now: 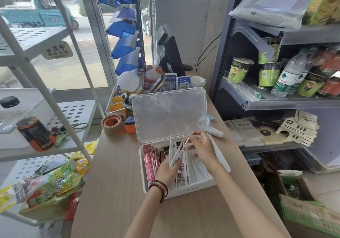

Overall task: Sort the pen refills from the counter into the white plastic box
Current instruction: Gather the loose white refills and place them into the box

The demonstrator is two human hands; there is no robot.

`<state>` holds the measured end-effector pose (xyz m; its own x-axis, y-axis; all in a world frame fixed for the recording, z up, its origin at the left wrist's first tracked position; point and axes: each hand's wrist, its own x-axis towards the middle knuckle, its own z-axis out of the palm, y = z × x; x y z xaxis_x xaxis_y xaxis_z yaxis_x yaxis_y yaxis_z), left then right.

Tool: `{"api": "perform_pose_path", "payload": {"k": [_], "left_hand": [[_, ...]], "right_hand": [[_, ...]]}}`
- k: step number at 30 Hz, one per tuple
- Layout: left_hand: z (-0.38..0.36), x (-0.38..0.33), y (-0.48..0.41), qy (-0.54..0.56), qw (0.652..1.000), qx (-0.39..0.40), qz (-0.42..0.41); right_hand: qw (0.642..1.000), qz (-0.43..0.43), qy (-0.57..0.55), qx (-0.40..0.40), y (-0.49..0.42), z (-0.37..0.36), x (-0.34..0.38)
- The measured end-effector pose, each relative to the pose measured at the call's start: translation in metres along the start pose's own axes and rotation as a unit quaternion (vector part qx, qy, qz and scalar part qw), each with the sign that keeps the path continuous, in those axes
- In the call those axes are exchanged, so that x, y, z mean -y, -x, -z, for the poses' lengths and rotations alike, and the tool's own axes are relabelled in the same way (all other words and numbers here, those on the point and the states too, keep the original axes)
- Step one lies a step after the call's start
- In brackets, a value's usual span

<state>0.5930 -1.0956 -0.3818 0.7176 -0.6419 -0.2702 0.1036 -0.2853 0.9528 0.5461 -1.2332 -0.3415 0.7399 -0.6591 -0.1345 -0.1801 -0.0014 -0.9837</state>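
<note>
While the left hand (169, 171) grips several refills (172, 151) over one white box (193, 189), the right hand (203, 147) pinches one.

Matt wood-grain counter (117, 173); white plastic box (191, 188) with translucent lid (168, 112).

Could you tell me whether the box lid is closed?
No, the clear lid stands upright and open behind the white box.

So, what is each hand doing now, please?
Left hand: holds a bunch of white refills.
Right hand: pinches the top of one refill.
</note>
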Motion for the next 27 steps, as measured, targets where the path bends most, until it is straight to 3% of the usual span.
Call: {"api": "perform_pose_path", "payload": {"k": [7, 12, 16, 22, 27], "left_hand": [[0.004, 0.005, 0.003, 0.02, 1.0, 0.013, 0.016], [0.0, 0.001, 0.005, 0.011, 1.0, 0.003, 0.021], [0.0, 0.001, 0.003, 0.086, 0.995, 0.027, 0.05], [0.006, 0.009, 0.0, 0.078, 0.996, 0.043, 0.021], [0.005, 0.008, 0.003, 0.082, 0.997, 0.011, -0.007]], "right_hand": [[0.998, 0.01, 0.032, -0.051, -0.006, 0.023, -0.011], [0.991, 0.026, 0.129, -0.032, -0.008, 0.025, -0.035], [0.983, 0.014, 0.181, -0.009, -0.008, 0.024, -0.05], [0.955, -0.001, 0.297, -0.009, -0.011, 0.024, -0.062], [0.949, -0.021, 0.314, 0.008, -0.013, 0.025, -0.067]]}}
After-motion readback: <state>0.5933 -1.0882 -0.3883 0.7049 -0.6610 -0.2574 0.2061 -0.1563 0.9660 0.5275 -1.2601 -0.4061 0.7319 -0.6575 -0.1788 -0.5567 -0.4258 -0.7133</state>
